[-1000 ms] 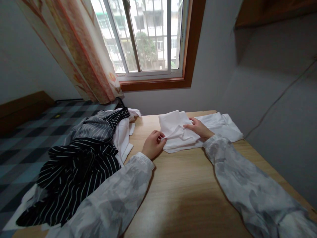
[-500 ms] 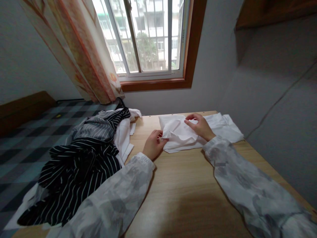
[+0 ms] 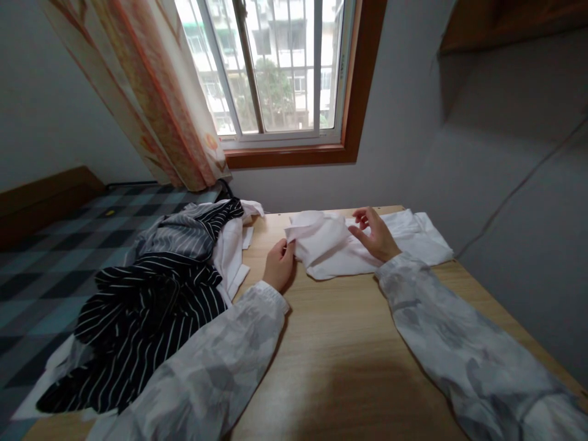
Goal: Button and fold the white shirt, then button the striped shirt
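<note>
A white cloth garment (image 3: 328, 248) lies partly folded at the far side of the wooden table (image 3: 316, 343); its exact kind does not show. My left hand (image 3: 279, 264) pinches a raised corner of it at the left end, thumb and fingers pressed together. Over the garment's right part hovers my right hand (image 3: 374, 236), its fingers apart and curved, holding nothing. More white fabric (image 3: 420, 236) lies flat to the right, partly behind my right wrist. I cannot tell whether it belongs to the same piece.
A heap of clothes with a black striped garment (image 3: 156, 312) covers the table's left side. Beyond it is a bed with a checked sheet (image 3: 41, 288). A curtain (image 3: 160, 104) hangs beside the window (image 3: 285, 73). Walls bound the table behind and at right.
My left hand has drawn the pinched corner leftward and slightly up, so the flap now spreads over the garment's left end. My right hand has shifted slightly right, its fingers lifted off the cloth.
</note>
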{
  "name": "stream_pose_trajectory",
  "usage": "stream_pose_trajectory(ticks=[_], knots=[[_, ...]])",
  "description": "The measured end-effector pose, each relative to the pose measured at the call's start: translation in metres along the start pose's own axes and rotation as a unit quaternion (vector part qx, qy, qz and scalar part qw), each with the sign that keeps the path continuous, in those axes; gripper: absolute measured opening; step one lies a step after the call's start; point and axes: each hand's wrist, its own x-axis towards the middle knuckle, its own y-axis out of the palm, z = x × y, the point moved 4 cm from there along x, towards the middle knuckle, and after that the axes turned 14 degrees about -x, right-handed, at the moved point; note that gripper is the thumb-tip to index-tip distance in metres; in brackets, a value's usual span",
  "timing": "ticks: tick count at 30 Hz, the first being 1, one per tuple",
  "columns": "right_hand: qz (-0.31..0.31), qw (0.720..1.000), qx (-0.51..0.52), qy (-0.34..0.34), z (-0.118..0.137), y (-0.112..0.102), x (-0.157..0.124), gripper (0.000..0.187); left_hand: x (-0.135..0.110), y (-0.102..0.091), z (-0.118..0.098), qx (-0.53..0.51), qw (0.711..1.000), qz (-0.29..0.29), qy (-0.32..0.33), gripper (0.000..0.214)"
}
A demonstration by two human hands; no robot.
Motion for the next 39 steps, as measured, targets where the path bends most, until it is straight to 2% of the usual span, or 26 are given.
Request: stream_pose_trajectory(ticks=[2, 5, 8, 10, 13, 16, 19, 22, 25, 28, 30, 32, 36, 39], knots=[[0.041, 0.998, -0.041, -0.028, 0.003, 0.002, -0.004, 0.049, 0.004, -0.005, 0.007, -0.052, 0.997, -0.05, -0.022, 0.045], [0.158, 0.979, -0.062, -0.112, 0.017, 0.015, -0.012, 0.05, 0.011, -0.01, 0.016, -0.15, 0.981, -0.111, -0.061, 0.039], [0.231, 0.949, -0.068, -0.205, 0.035, 0.03, -0.023, 0.072, 0.017, -0.014, 0.019, -0.237, 0.953, -0.165, -0.094, 0.021], [0.243, 0.935, -0.087, -0.245, 0.043, 0.038, -0.029, 0.079, 0.02, -0.017, 0.019, -0.273, 0.936, -0.193, -0.112, 0.014], [0.242, 0.922, -0.122, -0.277, 0.045, 0.045, -0.033, 0.067, 0.024, -0.024, 0.019, -0.303, 0.923, -0.205, -0.118, 0.022], [0.238, 0.918, -0.136, -0.287, 0.041, 0.046, -0.034, 0.067, 0.027, -0.033, 0.021, -0.303, 0.916, -0.238, -0.113, 0.029], [0.233, 0.922, -0.131, -0.279, 0.036, 0.044, -0.033, 0.059, 0.028, -0.046, 0.021, -0.246, 0.918, -0.294, -0.102, 0.032], [0.219, 0.936, -0.125, -0.246, 0.033, 0.042, -0.033, 0.047, 0.029, -0.056, 0.008, -0.138, 0.942, -0.306, -0.028, 0.031], [0.185, 0.957, -0.12, -0.186, 0.031, 0.037, -0.032, 0.039, 0.031, -0.051, -0.009, -0.06, 0.976, -0.207, 0.033, 0.034], [0.162, 0.97, -0.114, -0.141, 0.028, 0.032, -0.031, 0.038, 0.033, -0.043, -0.012, -0.079, 0.992, -0.1, -0.007, 0.042], [0.161, 0.971, -0.118, -0.13, 0.027, 0.03, -0.031, 0.037, 0.035, -0.044, -0.011, -0.101, 0.991, -0.078, -0.04, 0.036], [0.155, 0.973, -0.123, -0.119, 0.026, 0.028, -0.028, 0.037, 0.039, -0.053, -0.011, -0.112, 0.986, -0.113, -0.046, 0.029], [0.122, 0.981, -0.131, -0.069, 0.026, 0.025, -0.021, 0.04, 0.045, -0.076, -0.005, -0.134, 0.962, -0.233, -0.049, 0.02], [0.116, 0.987, -0.109, -0.034, 0.025, 0.027, -0.015, 0.043, 0.045, -0.083, 0.003, -0.103, 0.956, -0.267, -0.069, 0.015]])
